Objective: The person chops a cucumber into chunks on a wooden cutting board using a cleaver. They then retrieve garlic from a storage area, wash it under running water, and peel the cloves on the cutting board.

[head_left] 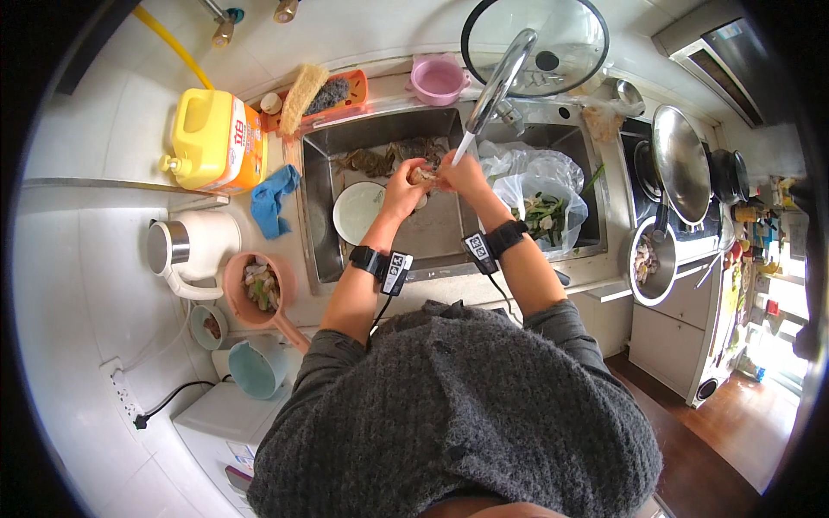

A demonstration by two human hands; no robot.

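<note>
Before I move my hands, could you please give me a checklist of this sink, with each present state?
1. Small pinkish piece in left hand: ok.
2. Right hand gripping the piece: cannot tell.
3. Curved silver metal faucet running: cannot tell.
4. Left steel basin cleared: not ok, white round plate and brown pieces inside.
5. Clear plastic bag with green vegetables in right steel basin: ok.

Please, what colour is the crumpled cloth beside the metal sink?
The crumpled cloth is blue, in the head view.

Brightly lit, blown out at far right, glinting off a chrome faucet (499, 82), bent toward blackened edges.
</note>
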